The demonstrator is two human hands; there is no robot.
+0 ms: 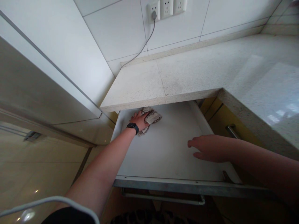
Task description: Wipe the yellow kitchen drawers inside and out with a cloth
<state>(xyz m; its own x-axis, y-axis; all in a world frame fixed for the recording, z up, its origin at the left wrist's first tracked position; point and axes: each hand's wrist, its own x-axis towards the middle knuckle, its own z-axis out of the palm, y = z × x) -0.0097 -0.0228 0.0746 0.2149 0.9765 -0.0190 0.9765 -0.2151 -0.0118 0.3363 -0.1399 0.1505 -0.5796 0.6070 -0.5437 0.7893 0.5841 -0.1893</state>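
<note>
L arm (102,174) bare | L hand (139,119) on crumpled patterned cloth (151,117) | smooth white drawer (168,149)

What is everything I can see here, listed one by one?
drawer: one, white inside, pulled open under the countertop
cloth: one, beige and brown patterned, crumpled at the drawer's back left
countertop: one, pale speckled stone, L-shaped above the drawer
wall sockets: three, white, on the tiled wall at top
cable: one, grey, plugged into the leftmost socket, running down behind the counter
cabinet handle: one, metal, on the yellow front right of the drawer
watch: one, black, on the left wrist
left hand: one, pressing on the cloth
right hand: one, flat and open, over the drawer's right side
</note>
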